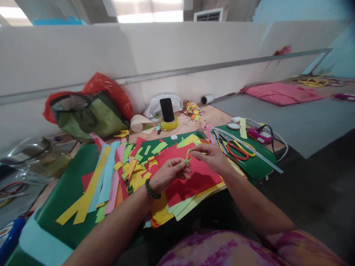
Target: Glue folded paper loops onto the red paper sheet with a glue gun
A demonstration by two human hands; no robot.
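Observation:
Between my two hands is a small loop of light green paper strip (189, 155). My left hand (175, 169), with a dark green bead bracelet (152, 189) at the wrist, pinches its lower end. The fingertips of my right hand (209, 157) close on its upper right side. Both hands are just above a red paper sheet (199, 181), which lies on a stack of yellow and pale green sheets (184, 207). Left of my hands lie cut paper scraps (135, 168) in several colours and long paper strips (93, 188) in yellow, blue and pink.
Scissors with orange handles (237, 152), a second yellow-handled pair and a clear ruler (249, 150) lie right of the stack. Behind stand a phone (166, 110) on a yellow tape roll (169, 123) and a colourful paper ornament (193, 111). A green bag (88, 118) sits back left.

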